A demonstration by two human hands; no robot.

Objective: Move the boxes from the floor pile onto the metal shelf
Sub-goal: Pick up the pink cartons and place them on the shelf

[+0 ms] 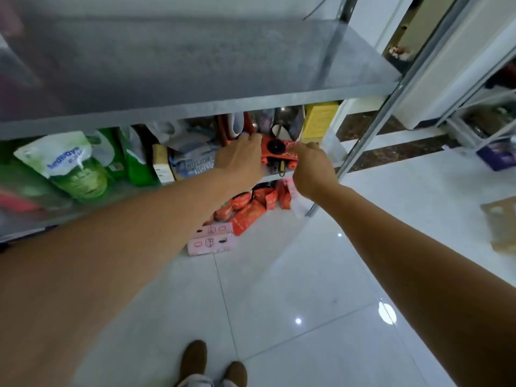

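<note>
Orange box [279, 153]: at front edge of metal shelf [195, 65] middle tier, 12 o'clock in view. Left hand [240, 160] grip curled over its 9 o'clock end; right hand [312, 169] grip pinches its 3 o'clock end. Floor pile [251, 208], with 2 pink boxes [210, 237], at its 6 o'clock.

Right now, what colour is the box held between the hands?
The box is orange-red with a black disc; head view.

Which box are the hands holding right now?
The orange-red box with the black round spot, up at the metal shelf, gripped by the left hand and right hand. The other red boxes and two pink boxes lie on the floor.
</note>
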